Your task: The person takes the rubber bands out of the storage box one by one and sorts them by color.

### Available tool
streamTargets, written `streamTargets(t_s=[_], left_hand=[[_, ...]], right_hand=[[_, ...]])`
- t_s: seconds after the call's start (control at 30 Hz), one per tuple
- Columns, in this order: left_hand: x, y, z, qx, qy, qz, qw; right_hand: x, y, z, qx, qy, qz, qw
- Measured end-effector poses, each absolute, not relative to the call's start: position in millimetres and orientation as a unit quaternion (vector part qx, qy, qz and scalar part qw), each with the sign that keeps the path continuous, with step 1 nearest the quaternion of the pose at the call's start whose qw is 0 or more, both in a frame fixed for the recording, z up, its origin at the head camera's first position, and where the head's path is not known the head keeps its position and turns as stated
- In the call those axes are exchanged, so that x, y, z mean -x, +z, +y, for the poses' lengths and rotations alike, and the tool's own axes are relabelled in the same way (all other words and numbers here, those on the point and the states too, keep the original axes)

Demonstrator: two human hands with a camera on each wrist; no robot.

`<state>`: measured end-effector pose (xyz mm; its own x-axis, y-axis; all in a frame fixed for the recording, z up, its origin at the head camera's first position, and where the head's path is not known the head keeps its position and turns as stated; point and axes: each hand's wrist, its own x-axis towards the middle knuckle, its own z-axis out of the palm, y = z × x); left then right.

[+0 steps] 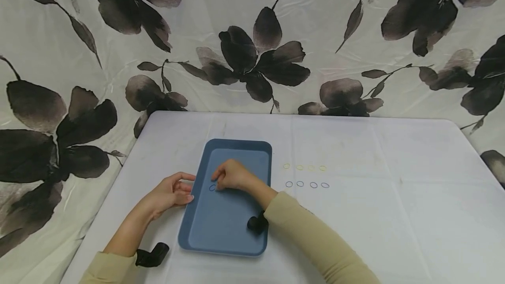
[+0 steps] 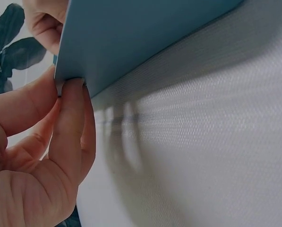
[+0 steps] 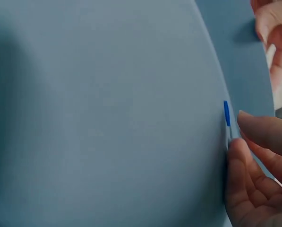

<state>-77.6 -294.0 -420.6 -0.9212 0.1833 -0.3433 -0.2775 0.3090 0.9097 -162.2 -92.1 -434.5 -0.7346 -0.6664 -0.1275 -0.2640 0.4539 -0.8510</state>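
My left hand pinches the left rim of a blue rectangular tray lying on the table. In the left wrist view its thumb is on one side of the tray edge, its fingers on the other. A thin dark blue ring lies in the tray near that left side. Right beside this ring is my right hand, reaching in over the tray's right edge. In the right wrist view the ring shows nearly edge-on, close to the thumb and finger, whose tips stand apart.
Right of the tray, a row of several yellow rings lies behind a row of several blue rings on the white table. Each wrist carries a black camera. Behind the table hangs a floral cloth.
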Motion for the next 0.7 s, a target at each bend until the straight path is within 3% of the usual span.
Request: streamTargets(t_s=[0.43,0.7], left_hand=[[77,-419,-292,0.038,0.587,0.786,0.191],[77,-420,-293,0.032,0.590,0.785,0.188]], right_hand=[[153,-438,-102,0.364,-0.299,0.875,0.115],[146,-436,-108,0.354,-0.239,0.893,0.143]])
